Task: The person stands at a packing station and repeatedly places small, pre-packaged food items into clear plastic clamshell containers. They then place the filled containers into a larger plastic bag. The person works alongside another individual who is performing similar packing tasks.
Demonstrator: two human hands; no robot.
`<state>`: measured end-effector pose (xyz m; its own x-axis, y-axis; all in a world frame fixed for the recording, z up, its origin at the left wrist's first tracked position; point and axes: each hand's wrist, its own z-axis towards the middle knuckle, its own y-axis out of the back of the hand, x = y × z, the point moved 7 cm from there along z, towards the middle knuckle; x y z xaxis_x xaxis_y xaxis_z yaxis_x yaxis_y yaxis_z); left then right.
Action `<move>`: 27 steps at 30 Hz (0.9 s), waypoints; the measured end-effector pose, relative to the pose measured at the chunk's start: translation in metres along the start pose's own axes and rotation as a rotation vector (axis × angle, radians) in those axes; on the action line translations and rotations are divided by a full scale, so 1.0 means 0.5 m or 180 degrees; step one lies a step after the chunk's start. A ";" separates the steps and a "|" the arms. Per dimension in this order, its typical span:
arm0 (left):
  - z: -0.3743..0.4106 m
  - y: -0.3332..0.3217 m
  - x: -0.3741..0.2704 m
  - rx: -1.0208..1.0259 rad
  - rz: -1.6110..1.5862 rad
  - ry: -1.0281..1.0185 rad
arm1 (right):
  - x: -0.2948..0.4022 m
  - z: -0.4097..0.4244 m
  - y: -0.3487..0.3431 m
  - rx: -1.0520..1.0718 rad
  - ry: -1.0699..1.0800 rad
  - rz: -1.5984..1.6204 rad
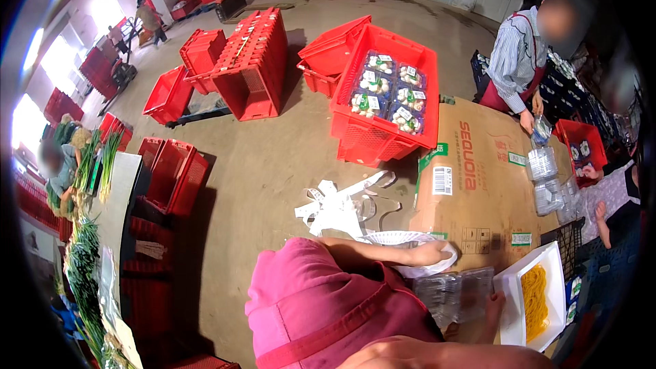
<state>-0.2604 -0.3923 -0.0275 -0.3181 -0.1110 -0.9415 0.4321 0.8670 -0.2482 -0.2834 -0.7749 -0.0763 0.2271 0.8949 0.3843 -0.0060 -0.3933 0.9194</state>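
My left hand [432, 254] lies with curled fingers at a white slotted plastic basket [394, 237]; whether it grips anything is hidden. A tangle of white label strip [335, 210] spills beside the basket, overexposed in places. Lower down, my right hand [489, 315] holds the edge of a clear plastic container [474, 289]. More clear containers [434, 292] are nested against it. A white foam box [533, 292] stands just beyond that hand, with yellow rubber bands [534, 300] inside. My pink sleeve and dark red apron strap cover the lower middle.
A flat cardboard carton [482, 189] covers the worktop. Beside it, a red crate [341, 138] holds several mushroom packs [405, 97]. A co-worker [523, 56] handles a pack across from stacked clear trays [543, 164]. Scallions [82, 256] lie on a left-hand table near another person.
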 end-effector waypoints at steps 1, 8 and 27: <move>0.004 0.002 0.006 -0.0027 0.0031 0.0008 | 0.016 -0.004 0.014 -0.0025 0.0080 0.0135; 0.018 -0.003 -0.062 -0.0110 -0.0127 -0.0069 | 0.221 -0.097 0.132 0.0376 0.0450 0.1000; 0.040 -0.181 -0.027 0.1958 0.2716 -0.1337 | 0.280 -0.300 0.203 -0.1897 -0.0022 0.0926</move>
<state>-0.2784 -0.4789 0.0032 0.5378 0.1474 -0.8301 0.7507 0.3643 0.5511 -0.3982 -0.6577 0.0834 0.1409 0.7677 0.6252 -0.6053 -0.4329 0.6680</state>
